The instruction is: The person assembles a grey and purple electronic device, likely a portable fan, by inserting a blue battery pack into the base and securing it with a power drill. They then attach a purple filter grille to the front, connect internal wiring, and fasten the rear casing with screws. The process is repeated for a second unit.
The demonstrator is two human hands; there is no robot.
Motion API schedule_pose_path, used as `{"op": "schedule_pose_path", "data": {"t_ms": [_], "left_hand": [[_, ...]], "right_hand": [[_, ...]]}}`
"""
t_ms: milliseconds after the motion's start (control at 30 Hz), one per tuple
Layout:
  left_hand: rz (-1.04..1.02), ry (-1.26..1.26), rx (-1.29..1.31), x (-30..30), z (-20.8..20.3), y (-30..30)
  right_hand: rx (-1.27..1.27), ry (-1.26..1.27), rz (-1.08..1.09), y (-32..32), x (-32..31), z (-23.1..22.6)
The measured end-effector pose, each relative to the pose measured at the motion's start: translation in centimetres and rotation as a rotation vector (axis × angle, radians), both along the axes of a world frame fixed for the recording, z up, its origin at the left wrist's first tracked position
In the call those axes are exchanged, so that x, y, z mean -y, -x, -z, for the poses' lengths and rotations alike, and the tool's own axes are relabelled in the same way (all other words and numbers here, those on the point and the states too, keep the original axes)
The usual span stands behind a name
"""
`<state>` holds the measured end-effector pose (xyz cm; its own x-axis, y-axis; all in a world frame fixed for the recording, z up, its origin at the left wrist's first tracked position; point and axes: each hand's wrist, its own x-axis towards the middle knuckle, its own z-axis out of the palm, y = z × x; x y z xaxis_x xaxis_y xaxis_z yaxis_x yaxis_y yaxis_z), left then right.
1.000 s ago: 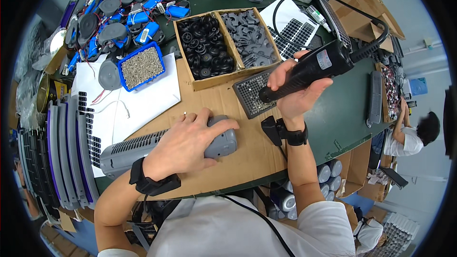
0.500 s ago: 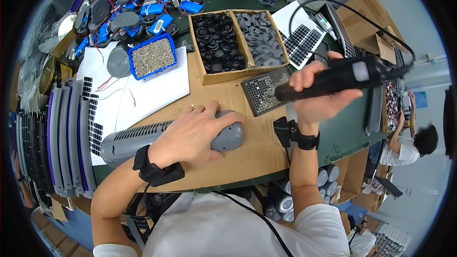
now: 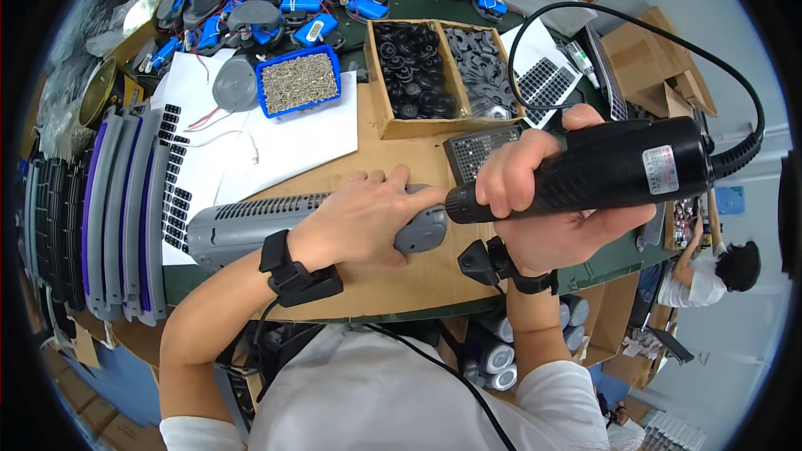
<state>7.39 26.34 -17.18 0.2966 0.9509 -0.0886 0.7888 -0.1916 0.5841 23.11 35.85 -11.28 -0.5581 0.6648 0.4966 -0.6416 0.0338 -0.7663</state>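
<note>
A grey plastic housing (image 3: 238, 232), long and rounded with rows of slots, lies on its side on a cardboard sheet. My left hand (image 3: 355, 221) grips it near its right end, thumb and fingers spanning the body. My right hand (image 3: 543, 225) is wrapped round a black corded electric screwdriver (image 3: 614, 163) held almost level. The tool's front collar points left, right at the end of the housing; its bit is not visible, so I cannot tell whether it touches a screw. Behind my right hand, a dark perforated tray (image 3: 478, 153) is partly covered.
A blue tray of screws (image 3: 298, 83) sits on white paper. Further back is a divided cardboard box (image 3: 393, 127) of black and grey parts. Blue battery packs with wired grey discs (image 3: 255, 17) crowd the far left. Curved grey and purple shells (image 3: 125, 217) stand at left.
The screwdriver has come left and nearer, from over the perforated tray to the housing's right end. My left hand keeps its hold. The whole view has shifted slightly.
</note>
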Motion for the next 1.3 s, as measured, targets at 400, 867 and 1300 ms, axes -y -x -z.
{"op": "schedule_pose_path", "data": {"t_ms": [400, 867, 1300], "left_hand": [[0.01, -0.066, -0.048, 0.3, 0.8, -0.1], [0.024, -0.094, -0.066, 0.5, 0.9, 0.0], [-0.09, -0.243, -0.266, 1.9, -0.3, -1.6]], "right_hand": [[0.188, -0.095, 0.054, 0.8, 1.0, 0.6], [0.295, -0.104, -0.061, 1.0, 1.9, 0.2], [-0.109, -0.047, 0.205, -1.0, -2.7, 0.5]]}}
